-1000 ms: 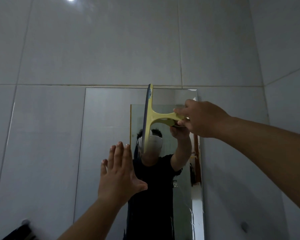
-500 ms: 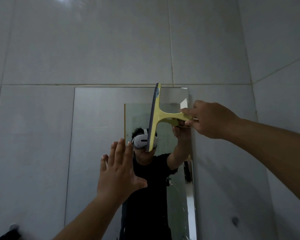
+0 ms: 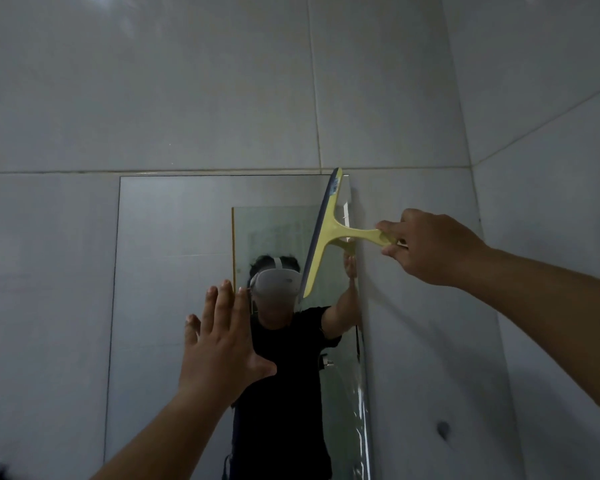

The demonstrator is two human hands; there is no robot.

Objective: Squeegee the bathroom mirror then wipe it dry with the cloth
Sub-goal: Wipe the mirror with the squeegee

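Right hand (image 3: 430, 247) grips the yellow squeegee (image 3: 326, 233) by its handle, blade upright at the mirror (image 3: 174, 258) top-right edge. Left hand (image 3: 222, 344) is open, flat twd the glass. Best: keep even pressure w/ full blade contact, overlap passes. Cloth not in view.

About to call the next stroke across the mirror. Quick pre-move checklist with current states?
1. Squeegee held: ok, right hand grips its handle end.
2. Blade position: ok, standing near vertical by the top right corner of the mirror.
3. Blade pressed flat on the glass: cannot tell.
4. Left hand out of the stroke path: not ok, it is raised open in front of the mirror's middle.
5. Cloth ready for drying: cannot tell, none visible.
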